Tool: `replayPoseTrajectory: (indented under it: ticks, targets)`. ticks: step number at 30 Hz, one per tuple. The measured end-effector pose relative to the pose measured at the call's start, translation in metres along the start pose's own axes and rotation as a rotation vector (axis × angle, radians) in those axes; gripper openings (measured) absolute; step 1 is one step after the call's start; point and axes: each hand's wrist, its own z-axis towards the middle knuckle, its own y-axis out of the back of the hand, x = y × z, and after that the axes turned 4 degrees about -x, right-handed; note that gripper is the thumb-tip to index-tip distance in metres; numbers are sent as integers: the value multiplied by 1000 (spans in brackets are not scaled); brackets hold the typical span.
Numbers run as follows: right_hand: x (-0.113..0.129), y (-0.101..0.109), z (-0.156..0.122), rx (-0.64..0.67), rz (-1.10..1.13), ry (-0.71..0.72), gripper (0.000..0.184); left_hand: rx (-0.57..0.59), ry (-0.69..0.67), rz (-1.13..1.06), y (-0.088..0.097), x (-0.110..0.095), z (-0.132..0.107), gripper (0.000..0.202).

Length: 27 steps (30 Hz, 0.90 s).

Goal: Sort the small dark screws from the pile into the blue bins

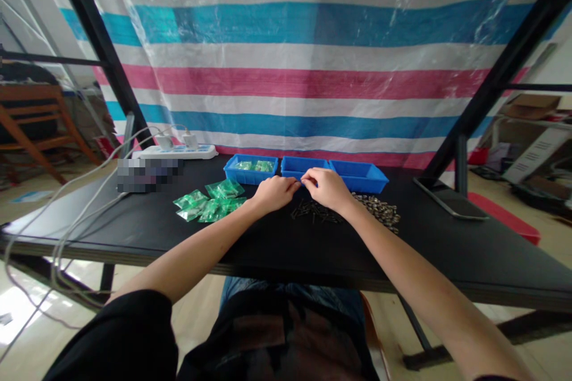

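Even, rather muted indoor light covers the middle, with faint shadows. Pale glare streaks the striped plastic sheet (286,83) at upper left and upper right; a white reflection burns out the floor (20,300) at lower left. The posts (84,24) splay toward the edges, wide-angle fashion. Small metal parts (382,211) look soft, and blocky pixels hide a patch (149,175) left of centre.

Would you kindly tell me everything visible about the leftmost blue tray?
The leftmost blue tray is a shallow, open-topped rectangular box, seemingly plastic. It sits upright on the black tabletop beside the middle blue tray and holds small greenish items, too blurred to identify. Green packets lie close in front, and the left hand is near its right front corner.
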Motion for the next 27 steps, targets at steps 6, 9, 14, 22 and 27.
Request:
replayPoseTrajectory:
  ticks: [6, 9, 14, 22, 27]
  targets:
    - [1, 2, 1, -76, -26, -13, 13, -22, 14, -36, 0, 0, 1, 47]
    - [-8, 9, 6, -195, -16, -63, 14, 4, 8, -72, 0, 0, 1, 47]
    - [-42, 18, 9, -313, -53, -254, 16, -4, -65, -54, -1, -1, -1, 43]
    - [-63, 7, 7, -225, -82, -361, 11, 33, -141, -89, -6, 1, 1, 30]
    - [-65, 5, 8, -219, -98, -328, 13, 50, -157, -50, -7, 3, 1, 25]
